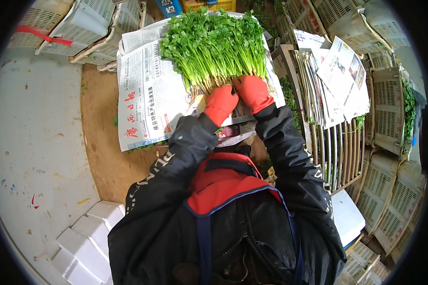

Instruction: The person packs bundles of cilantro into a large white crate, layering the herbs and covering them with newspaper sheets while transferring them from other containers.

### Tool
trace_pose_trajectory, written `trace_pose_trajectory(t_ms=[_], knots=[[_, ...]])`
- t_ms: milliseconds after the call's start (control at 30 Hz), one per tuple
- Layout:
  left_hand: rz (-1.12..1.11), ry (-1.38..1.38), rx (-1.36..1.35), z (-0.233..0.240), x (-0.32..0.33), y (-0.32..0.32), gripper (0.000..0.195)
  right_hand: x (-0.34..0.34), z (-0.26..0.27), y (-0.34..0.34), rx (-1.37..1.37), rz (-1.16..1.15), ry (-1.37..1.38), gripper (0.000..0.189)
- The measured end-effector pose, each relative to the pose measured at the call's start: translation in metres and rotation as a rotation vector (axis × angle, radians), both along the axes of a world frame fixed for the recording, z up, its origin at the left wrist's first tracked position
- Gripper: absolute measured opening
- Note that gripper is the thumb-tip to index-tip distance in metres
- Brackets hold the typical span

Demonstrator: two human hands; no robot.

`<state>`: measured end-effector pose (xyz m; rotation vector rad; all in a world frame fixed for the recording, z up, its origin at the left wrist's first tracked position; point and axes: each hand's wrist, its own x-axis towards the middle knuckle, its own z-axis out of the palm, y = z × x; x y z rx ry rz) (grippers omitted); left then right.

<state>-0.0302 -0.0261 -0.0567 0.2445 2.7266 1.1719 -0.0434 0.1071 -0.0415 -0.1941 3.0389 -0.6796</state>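
Note:
Leafy green celery-like stalks lie in a wide row on spread newspaper, leaves away from me and pale roots towards me. My left hand, in a red-orange rubber glove, rests at the roots near the middle of the row with its fingers curled. Close beside it, my right hand, gloved alike, is at the roots further right, also with bent fingers. The two hands nearly touch. Their fingertips are partly hidden, so what each one grips does not show.
A slatted rack at the right carries a stack of newspapers. Plastic crates line the right side, and more crates stand at the upper left. White foam boxes sit at the lower left. A yellow crate is beyond the greens.

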Motion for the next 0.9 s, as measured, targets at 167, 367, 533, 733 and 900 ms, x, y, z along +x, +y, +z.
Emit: trace_pose_trajectory(t_ms=[167, 367, 533, 733, 900], knots=[[0.148, 0.284, -0.046, 0.06, -0.004, -0.022, 0.014, 0.009, 0.004, -0.008, -0.036, -0.076, 0.062, 0.026], [-0.063, 0.571, 0.157, 0.067, -0.062, -0.038, 0.021, 0.011, 0.023, -0.008, -0.033, -0.077, -0.01, 0.027], [-0.001, 0.402, 0.336, 0.078, -0.085, -0.053, 0.034, 0.006, 0.065, -0.003, -0.169, -0.142, 0.071, 0.027], [0.003, 0.364, 0.494, 0.065, -0.086, -0.056, 0.038, -0.048, 0.04, -0.03, -0.173, -0.104, 0.3, 0.041], [0.102, 0.146, 0.702, 0.075, -0.077, -0.062, 0.041, -0.063, 0.029, -0.039, -0.231, 0.042, 0.487, 0.026]])
